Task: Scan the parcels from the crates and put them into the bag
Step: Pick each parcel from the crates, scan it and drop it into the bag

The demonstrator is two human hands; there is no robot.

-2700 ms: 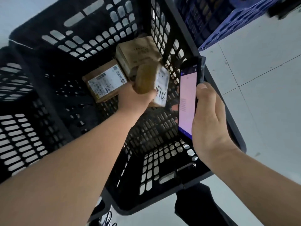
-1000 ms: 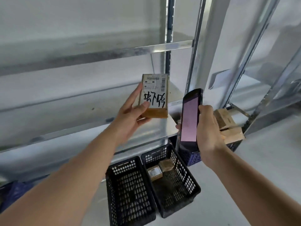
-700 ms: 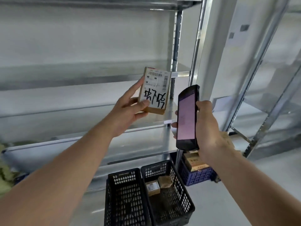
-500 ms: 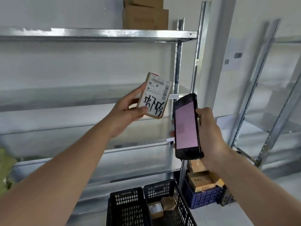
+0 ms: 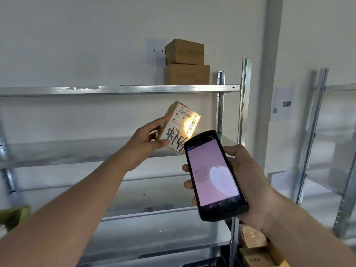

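I am holding the parcel at frame centre, pinched in my left hand, label tilted toward the scanner gripped in my right hand, keeping the orange beam steady across the barcode.

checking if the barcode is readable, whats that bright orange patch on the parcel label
Head view: a warm glare on the parcel label washes out part of its right barcode, probably light from the scanner aimed at it; the top barcode stays clear, the frame's left edge is blurred.
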